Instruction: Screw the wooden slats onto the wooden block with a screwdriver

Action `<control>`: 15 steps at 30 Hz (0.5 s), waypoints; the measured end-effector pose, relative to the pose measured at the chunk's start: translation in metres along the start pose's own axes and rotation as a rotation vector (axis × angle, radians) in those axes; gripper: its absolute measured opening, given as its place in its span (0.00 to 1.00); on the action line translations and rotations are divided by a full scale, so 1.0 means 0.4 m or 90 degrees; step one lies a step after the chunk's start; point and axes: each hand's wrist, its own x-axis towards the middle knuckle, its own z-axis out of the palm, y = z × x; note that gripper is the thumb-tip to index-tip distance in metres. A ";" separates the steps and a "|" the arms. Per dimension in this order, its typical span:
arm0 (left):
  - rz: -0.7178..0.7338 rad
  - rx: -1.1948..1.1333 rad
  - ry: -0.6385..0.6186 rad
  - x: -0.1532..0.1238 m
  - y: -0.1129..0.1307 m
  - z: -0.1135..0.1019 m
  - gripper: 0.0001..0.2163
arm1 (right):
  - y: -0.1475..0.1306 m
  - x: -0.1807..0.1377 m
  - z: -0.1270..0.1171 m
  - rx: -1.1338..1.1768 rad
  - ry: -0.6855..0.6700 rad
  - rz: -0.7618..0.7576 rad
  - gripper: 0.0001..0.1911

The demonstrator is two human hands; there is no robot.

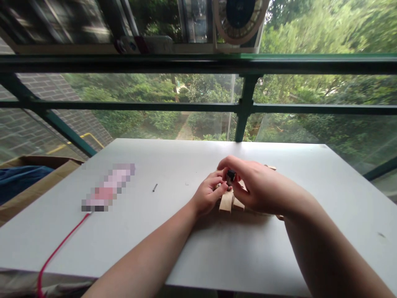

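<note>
Right of the table's middle, both hands meet over a small assembly of pale wooden pieces (226,203). My left hand (208,192) is at its left side, thumb and fingers curled in against it. From above, my right hand (252,182) bends over the wood, its fingers closed around a small black object (230,175). The kind of that object is not clear. My right hand covers much of the assembly, and only a few wooden ends stick out around it.
A white table (130,244) bears a small dark pin-like piece (155,187) and a pixelated pink oblong item (111,186) with a red cable (62,245). On the left stands a cardboard box (58,178) with blue cloth. Behind runs a green window frame (186,64); a round fan (240,18) is above.
</note>
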 end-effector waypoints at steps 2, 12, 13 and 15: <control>0.001 -0.002 0.002 0.001 0.004 0.000 0.12 | 0.001 0.000 -0.001 -0.013 0.002 0.015 0.18; -0.018 0.016 -0.002 0.001 -0.001 -0.003 0.10 | 0.010 0.009 -0.008 -0.071 0.034 0.048 0.06; -0.018 0.017 -0.001 0.001 0.001 -0.003 0.10 | 0.010 0.011 -0.006 -0.077 0.042 0.055 0.05; -0.013 0.018 0.001 0.001 0.004 -0.003 0.10 | 0.012 0.016 -0.002 -0.091 0.059 0.076 0.05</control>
